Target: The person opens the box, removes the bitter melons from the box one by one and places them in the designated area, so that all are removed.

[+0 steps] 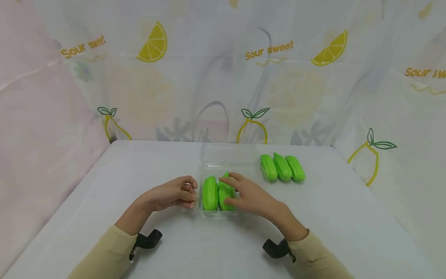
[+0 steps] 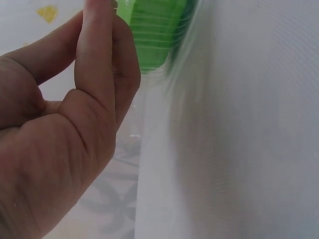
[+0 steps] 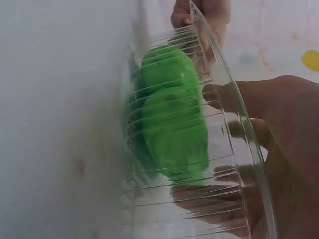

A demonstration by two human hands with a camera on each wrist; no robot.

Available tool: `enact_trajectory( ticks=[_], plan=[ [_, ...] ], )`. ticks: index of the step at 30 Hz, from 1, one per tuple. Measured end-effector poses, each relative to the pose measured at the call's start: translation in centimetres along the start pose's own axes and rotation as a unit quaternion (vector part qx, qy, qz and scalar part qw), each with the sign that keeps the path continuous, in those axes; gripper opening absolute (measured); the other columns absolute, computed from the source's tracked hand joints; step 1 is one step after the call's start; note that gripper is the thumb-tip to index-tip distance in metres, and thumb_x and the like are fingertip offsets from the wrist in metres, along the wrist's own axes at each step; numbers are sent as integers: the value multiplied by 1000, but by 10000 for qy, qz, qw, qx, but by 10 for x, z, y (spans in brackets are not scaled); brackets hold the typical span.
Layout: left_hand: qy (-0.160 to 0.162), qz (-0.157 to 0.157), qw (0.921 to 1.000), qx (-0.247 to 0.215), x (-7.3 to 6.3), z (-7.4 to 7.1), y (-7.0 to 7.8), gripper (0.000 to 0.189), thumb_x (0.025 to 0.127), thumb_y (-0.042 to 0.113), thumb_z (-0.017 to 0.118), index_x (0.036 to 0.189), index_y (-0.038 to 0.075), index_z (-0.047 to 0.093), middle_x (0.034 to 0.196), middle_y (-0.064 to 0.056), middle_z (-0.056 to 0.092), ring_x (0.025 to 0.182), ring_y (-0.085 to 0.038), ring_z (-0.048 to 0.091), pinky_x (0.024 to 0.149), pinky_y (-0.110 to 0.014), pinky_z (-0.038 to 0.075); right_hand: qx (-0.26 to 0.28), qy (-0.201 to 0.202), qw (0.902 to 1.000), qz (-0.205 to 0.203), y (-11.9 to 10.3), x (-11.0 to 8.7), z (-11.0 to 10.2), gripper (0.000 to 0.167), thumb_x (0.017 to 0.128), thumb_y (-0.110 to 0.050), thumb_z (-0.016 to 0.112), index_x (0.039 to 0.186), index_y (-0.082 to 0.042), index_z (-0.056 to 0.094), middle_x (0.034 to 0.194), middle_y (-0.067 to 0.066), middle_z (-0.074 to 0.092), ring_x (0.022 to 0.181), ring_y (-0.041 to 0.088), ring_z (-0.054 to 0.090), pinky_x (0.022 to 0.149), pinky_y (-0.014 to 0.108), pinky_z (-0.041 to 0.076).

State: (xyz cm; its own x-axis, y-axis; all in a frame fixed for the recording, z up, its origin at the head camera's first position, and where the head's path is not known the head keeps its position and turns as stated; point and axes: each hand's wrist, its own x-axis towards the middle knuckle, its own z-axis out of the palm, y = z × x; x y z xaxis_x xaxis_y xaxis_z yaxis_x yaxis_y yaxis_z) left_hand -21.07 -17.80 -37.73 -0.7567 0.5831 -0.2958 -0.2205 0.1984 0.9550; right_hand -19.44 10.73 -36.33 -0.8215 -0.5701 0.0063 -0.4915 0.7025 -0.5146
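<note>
Left hand pinches the near-left edge of the clear box, likely steadying it | right hand spread wide over two green pieces inside, side by side, presumably saving room | three more pieces right, handy

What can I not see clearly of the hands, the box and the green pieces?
Head: part of the right boxed piece, behind the right hand.
Left wrist: a fingertip of the left hand, past the top edge.
Right wrist: one end of the box, past the bottom edge.
</note>
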Motion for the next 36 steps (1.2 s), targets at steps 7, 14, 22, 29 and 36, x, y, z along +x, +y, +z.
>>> enact_trajectory(
  ticks=[7,14,22,29,36],
  plan=[
    [1,0,10000,28,-1,1,0,33,94,3,62,117,-3,38,87,-5,55,80,-15,67,74,-25,61,-80,-117,9999,17,0,3,9,58,92,-37,68,145,-21,51,160,13,32,137,38,48,107,53,47],
    [4,-28,9999,102,-1,1,3,34,95,4,62,118,-3,37,88,-4,55,81,-15,66,75,-25,61,-86,57,9999,-12,1,2,9,58,88,-38,74,139,-18,56,158,14,35,136,39,48,106,53,48],
    [49,11,9999,88,-2,3,2,35,94,1,61,119,-6,37,87,-5,55,80,-15,66,73,-24,61,-40,19,9999,117,2,0,4,55,84,-26,70,137,-20,57,159,12,36,138,38,47,107,54,47],
    [71,-29,10000,37,-2,2,2,35,94,0,61,118,-6,37,88,-5,55,80,-15,66,73,-24,61,-4,-52,9999,123,3,-2,0,56,83,-16,64,138,-19,56,159,11,35,138,36,46,106,52,47],
    [103,-40,9999,33,-2,3,1,35,93,0,61,118,-5,37,88,-5,55,80,-15,66,73,-24,61,-117,13,9999,-58,3,-4,-7,57,80,-8,58,137,-14,58,156,14,40,136,35,49,101,47,48]
  ],
)
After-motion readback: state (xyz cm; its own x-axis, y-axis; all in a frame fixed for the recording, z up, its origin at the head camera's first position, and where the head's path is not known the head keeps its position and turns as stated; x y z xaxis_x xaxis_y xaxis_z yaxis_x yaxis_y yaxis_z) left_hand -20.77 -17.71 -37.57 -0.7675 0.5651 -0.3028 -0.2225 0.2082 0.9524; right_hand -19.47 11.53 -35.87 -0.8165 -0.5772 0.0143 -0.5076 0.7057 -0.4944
